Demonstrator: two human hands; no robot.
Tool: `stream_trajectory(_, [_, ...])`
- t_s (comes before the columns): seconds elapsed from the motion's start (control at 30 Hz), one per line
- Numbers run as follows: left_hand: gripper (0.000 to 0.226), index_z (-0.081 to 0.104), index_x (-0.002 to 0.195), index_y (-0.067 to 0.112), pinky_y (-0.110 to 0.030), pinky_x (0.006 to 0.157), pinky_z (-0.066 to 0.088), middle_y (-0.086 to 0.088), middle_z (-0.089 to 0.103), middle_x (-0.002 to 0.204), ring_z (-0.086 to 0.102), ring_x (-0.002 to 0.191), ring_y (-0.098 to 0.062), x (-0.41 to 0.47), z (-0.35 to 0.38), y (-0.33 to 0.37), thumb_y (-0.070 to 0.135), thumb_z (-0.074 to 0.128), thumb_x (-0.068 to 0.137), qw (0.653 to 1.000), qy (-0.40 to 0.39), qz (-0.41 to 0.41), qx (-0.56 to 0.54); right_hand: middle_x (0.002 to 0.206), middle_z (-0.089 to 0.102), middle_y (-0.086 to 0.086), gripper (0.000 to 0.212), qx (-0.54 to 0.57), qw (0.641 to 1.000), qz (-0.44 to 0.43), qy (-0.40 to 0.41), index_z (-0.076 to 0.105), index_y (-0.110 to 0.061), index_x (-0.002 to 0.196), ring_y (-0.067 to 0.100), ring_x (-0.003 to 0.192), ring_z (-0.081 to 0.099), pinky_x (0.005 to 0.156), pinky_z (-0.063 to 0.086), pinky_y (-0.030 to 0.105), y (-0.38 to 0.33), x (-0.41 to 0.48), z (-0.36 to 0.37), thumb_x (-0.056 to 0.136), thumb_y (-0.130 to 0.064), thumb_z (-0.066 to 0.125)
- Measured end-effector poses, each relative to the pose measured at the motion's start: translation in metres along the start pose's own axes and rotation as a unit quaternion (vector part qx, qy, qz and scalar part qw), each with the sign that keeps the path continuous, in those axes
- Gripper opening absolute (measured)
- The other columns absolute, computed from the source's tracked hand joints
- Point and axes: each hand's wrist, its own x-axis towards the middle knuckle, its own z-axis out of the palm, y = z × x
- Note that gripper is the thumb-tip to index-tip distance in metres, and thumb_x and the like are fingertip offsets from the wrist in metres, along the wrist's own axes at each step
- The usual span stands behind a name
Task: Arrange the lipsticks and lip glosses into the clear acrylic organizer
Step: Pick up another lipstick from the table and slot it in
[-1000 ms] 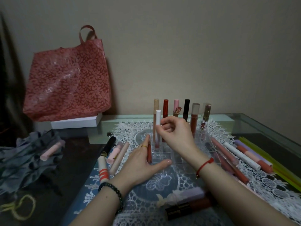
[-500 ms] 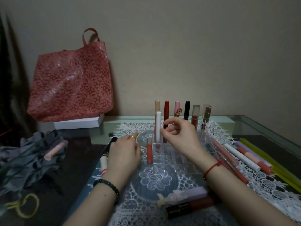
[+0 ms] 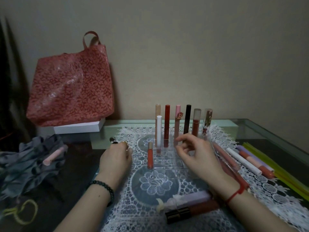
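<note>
Eight tubes [image 3: 167, 125] are standing in the organizer [image 3: 167, 162] and many loose tubes [image 3: 244, 161] are lying on the mat [image 3: 150, 206] around it, the right hand [image 3: 199, 156] hovering slack and empty above, the left hand [image 3: 115, 158] covering some, grip indeterminable.

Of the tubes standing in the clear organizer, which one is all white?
The white tube, standing just in front of the beige tube at the left end of the back row; no other upright tube is white.
</note>
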Motion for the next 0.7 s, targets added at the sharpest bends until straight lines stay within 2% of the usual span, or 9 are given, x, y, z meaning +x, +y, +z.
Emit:
stream_trajectory(0.1, [0.033,0.06,0.084,0.012,-0.027,0.053,0.038,-0.002,0.061,0.075,0.052,0.061,-0.017,-0.002,0.001,0.002,0.042,0.048,0.089,1.0,-0.017,0.0,0.019,0.079,0.062,-0.003,0.021,-0.012,1.0,-0.005,0.0,0.059,-0.016,0.105,0.004,0.073,0.059,0.066,0.048,0.006,0.0,-0.001,-0.001,0.085,-0.011,0.056])
stream_trajectory(0.17, [0.038,0.062,0.08,0.013,-0.026,0.047,0.036,-0.001,0.063,0.073,0.056,0.061,-0.017,-0.003,0.0,0.004,0.047,0.046,0.088,1.0,-0.017,0.006,0.025,0.078,0.062,-0.004,0.02,-0.012,1.0,-0.011,0.009,0.06,-0.016,0.103,0.003,0.072,0.059,0.066,0.047,0.006,0.0,-0.001,-0.002,0.085,-0.01,0.057])
stream_trajectory(0.27, [0.044,0.062,0.075,0.024,-0.019,0.04,0.029,0.008,0.058,0.06,0.051,0.052,-0.003,-0.001,-0.008,0.005,0.059,0.04,0.086,0.999,0.045,0.004,-0.012,0.075,0.062,-0.005,0.018,-0.005,1.0,-0.018,0.023,0.061,-0.018,0.1,0.004,0.069,0.058,0.065,0.048,0.007,-0.001,-0.001,-0.005,0.084,-0.01,0.058])
stream_trajectory(0.33, [0.038,0.064,0.076,0.031,-0.016,0.043,0.033,0.013,0.06,0.061,0.049,0.052,0.006,0.003,-0.015,0.006,0.062,0.043,0.083,0.988,0.108,-0.01,-0.111,0.073,0.062,-0.006,0.018,0.0,0.999,-0.02,0.027,0.062,-0.02,0.098,0.005,0.068,0.058,0.065,0.049,0.009,-0.001,0.0,-0.005,0.083,-0.011,0.058])
stream_trajectory(0.4, [0.024,0.068,0.086,0.029,-0.017,0.053,0.043,0.013,0.066,0.073,0.056,0.061,0.005,0.008,-0.018,0.006,0.05,0.056,0.081,0.952,0.142,-0.019,-0.271,0.074,0.062,-0.007,0.019,0.001,1.0,-0.021,0.023,0.062,-0.021,0.099,0.003,0.071,0.058,0.065,0.049,0.009,0.0,0.0,-0.006,0.083,-0.012,0.058])
stream_trajectory(0.47, [0.018,0.067,0.094,0.026,-0.024,0.06,0.051,0.005,0.069,0.083,0.062,0.067,-0.002,0.009,-0.022,0.011,0.033,0.066,0.078,0.887,0.131,-0.04,-0.441,0.076,0.062,-0.008,0.02,0.009,1.0,-0.025,0.012,0.061,-0.023,0.1,-0.001,0.074,0.057,0.066,0.048,0.007,-0.002,0.0,-0.005,0.082,-0.013,0.06])
stream_trajectory(0.5, [0.018,0.066,0.093,0.026,-0.024,0.058,0.052,0.004,0.069,0.083,0.064,0.069,-0.002,0.008,-0.024,0.013,0.03,0.068,0.076,0.853,0.121,-0.044,-0.505,0.077,0.062,-0.01,0.022,0.022,0.999,-0.029,0.006,0.061,-0.025,0.099,-0.002,0.075,0.057,0.066,0.047,0.006,-0.003,0.0,-0.005,0.081,-0.014,0.061])
stream_trajectory(0.63, [0.019,0.064,0.084,0.025,-0.006,0.046,0.042,0.006,0.07,0.07,0.064,0.063,0.002,0.001,-0.026,0.028,0.027,0.064,0.065,0.767,0.08,-0.019,-0.636,0.084,0.064,-0.011,0.027,0.096,0.994,-0.026,-0.038,0.058,-0.039,0.096,0.001,0.075,0.057,0.07,0.052,0.016,-0.01,-0.001,-0.001,0.076,-0.023,0.065])
stream_trajectory(0.7, [0.02,0.064,0.085,0.02,-0.006,0.051,0.045,0.01,0.071,0.069,0.064,0.064,0.002,-0.001,-0.025,0.033,0.022,0.062,0.066,0.751,0.047,0.002,-0.658,0.087,0.065,-0.011,0.028,0.123,0.99,-0.021,-0.06,0.059,-0.04,0.097,0.002,0.076,0.059,0.071,0.054,0.02,-0.013,-0.003,0.002,0.072,-0.028,0.065])
